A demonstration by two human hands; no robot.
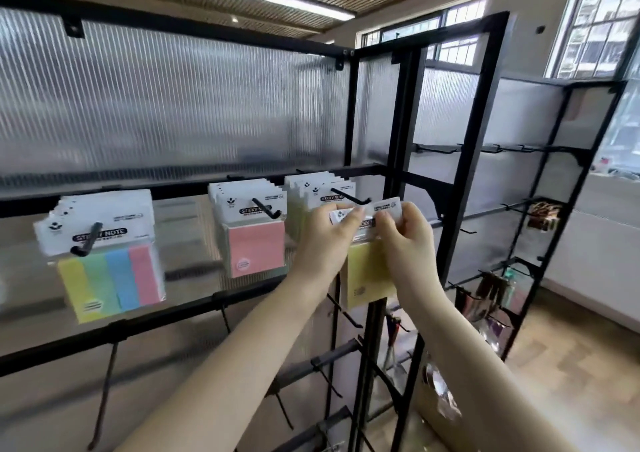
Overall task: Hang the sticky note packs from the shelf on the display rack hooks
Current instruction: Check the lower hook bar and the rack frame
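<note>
I see open panel between the striped packs (pixel 104 254) at left and the pink packs (pixel 254 240) at centre; bare hooks (pixel 341 304) jut out lower centre.

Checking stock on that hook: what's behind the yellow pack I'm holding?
Behind the yellow pack, a row of hung packs fills the hook. Their note colours are mostly hidden by both hands and the pack.

rack (pixel 460 147): matt black metal
panel (pixel 173 105): ribbed, translucent plastic, glossy
packs (pixel 242 230): glossy clear wrap over pastel paper
floor (pixel 571 365): wood
</note>
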